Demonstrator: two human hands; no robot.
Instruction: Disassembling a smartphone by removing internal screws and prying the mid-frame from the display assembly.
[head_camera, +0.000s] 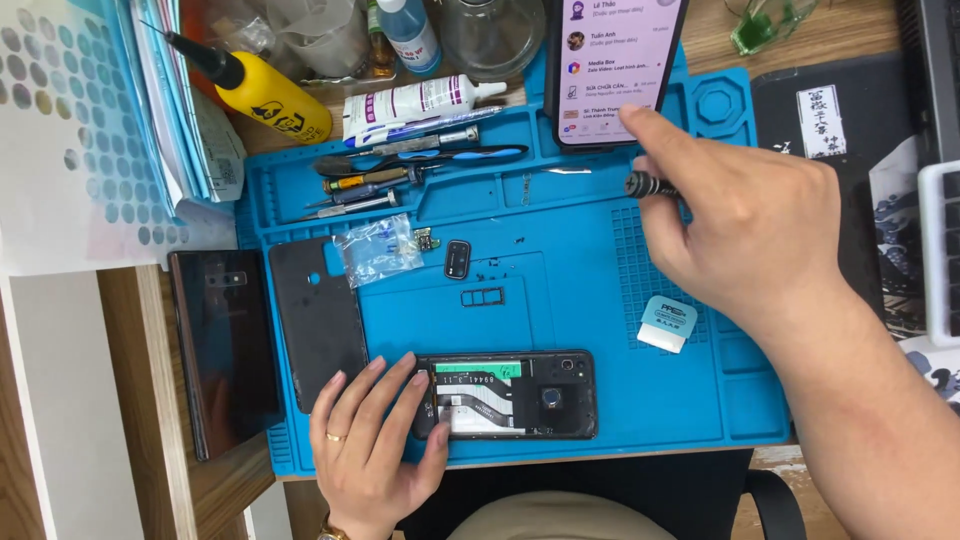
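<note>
Opened phone (515, 395): back cover off, lying flat at the near edge of the blue work mat (600, 300); circuit board, ribbon cable and camera module exposed.
Left hand (370, 440): resting on the mat, fingers spread loosely, thumb and fingertips pressed against the phone's left end; ring on one finger.
Right hand (745, 225): raised over the mat's far right part, fingers curled shut around a dark screwdriver (645, 185), whose tip end pokes out to the left.
Lit phone (615, 65): propped at the mat's far edge, just beyond the right hand, screen on.
Black back cover (318, 320): flat on the mat, left of the opened phone.
Small parts: clear bag (378, 248), camera bezel (458, 258) and SIM tray (483, 296), mid-mat.
Pale blue pry card (668, 323): right side of the mat.
Dark glossy phone (225, 350): on the desk (135, 400), left of the mat.
Yellow bottle (265, 95), white tube (420, 105): far left.
</note>
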